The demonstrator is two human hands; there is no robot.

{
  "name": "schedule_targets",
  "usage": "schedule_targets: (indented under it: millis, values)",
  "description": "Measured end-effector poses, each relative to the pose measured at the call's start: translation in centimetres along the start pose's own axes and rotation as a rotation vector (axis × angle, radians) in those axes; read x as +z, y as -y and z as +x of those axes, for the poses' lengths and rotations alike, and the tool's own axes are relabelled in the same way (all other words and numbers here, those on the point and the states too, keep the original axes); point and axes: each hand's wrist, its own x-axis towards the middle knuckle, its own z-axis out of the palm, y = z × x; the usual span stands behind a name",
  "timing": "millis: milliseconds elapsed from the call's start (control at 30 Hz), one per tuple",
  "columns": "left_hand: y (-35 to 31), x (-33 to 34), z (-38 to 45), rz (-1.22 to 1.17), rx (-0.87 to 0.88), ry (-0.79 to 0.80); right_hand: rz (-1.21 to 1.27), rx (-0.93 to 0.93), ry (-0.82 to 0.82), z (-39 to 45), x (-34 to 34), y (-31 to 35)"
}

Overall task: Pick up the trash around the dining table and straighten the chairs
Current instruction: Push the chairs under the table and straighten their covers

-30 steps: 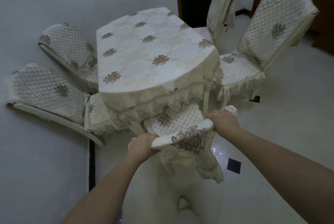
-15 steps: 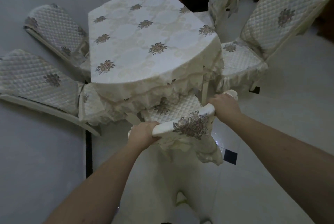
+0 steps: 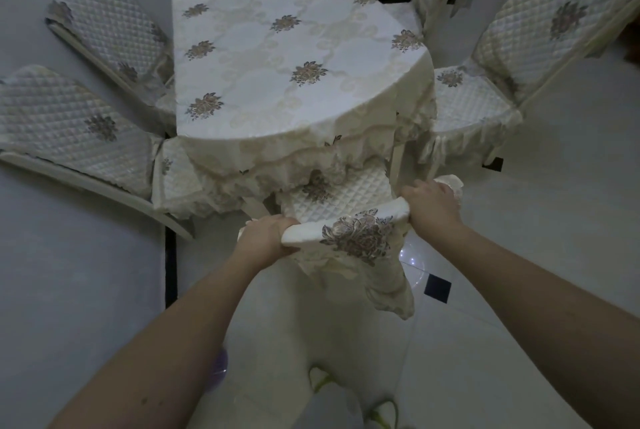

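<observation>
Left hand (image 3: 265, 236), right hand (image 3: 431, 203) grip near chair (image 3: 346, 231) | chairs: 5 | table (image 3: 284, 57): 1

My cream tablecloth (image 3: 298, 57) carries grey-gold flower sprigs over a faint lattice, the chair covers (image 3: 69, 123) are diamond-quilted ivory with the same sprig, and the pale floor (image 3: 540, 255) has one small black tile (image 3: 437, 288).

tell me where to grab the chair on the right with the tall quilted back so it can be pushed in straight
Take the right chair by the top rail of its quilted backrest, one hand near each end, coming from behind it. The back stands tall and leans away from the table, so its rear is open, as with the near chair both hands hold now.
</observation>
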Motion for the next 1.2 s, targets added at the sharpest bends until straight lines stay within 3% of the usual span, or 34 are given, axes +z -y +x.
schedule_targets:
  millis: [700,1200]
  values:
    - [-0.1,-0.3,3.3,0.024,-0.030,-0.049,0.048,-0.006,-0.014,3.5,-0.6,-0.9]
    - [-1.1,-0.5,3.6,0.079,-0.025,-0.028,0.051,-0.015,0.078,4.0,-0.9,-1.9]
